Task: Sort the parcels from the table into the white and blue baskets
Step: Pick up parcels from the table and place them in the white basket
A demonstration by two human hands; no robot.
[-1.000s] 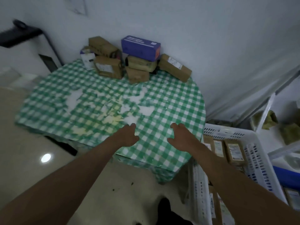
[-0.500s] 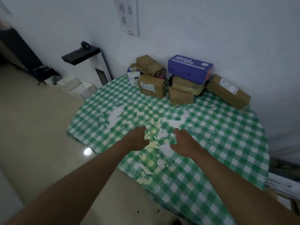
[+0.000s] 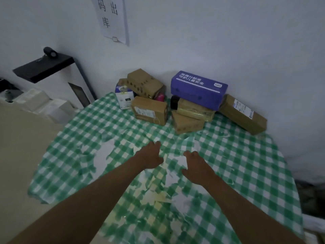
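Both hands, left hand (image 3: 151, 156) and right hand (image 3: 196, 163), reach empty and relaxed toward the boxes (image 3: 190, 104), stacked against the wall beyond easy reach.

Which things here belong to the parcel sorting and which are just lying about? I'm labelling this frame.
Job: blue parcel, long brown parcel, labelled brown parcel, left hand, right hand, both empty.
Lying about: wall notice, black shelf.
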